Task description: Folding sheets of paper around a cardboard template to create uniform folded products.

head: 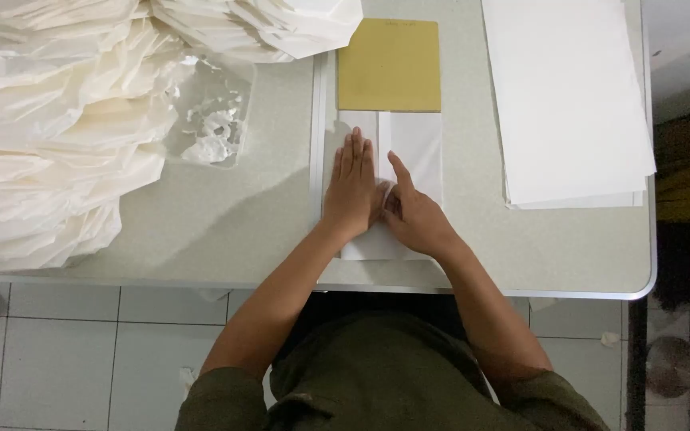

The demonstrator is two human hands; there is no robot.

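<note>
Left hand [350, 187] lies flat, fingers together, pressing the folded white paper [418, 152] mid-counter; right hand [414, 214] pins its crease with one finger out. Tan board [389, 64] just beyond, paper stack [565, 96] right, on the grey counter [225, 215].

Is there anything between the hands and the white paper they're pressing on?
No, nothing visible. The left hand lies flat on the folded white paper, and the right hand presses a finger along its fold. The brown card lies at the paper's far end, beyond both hands.
</note>
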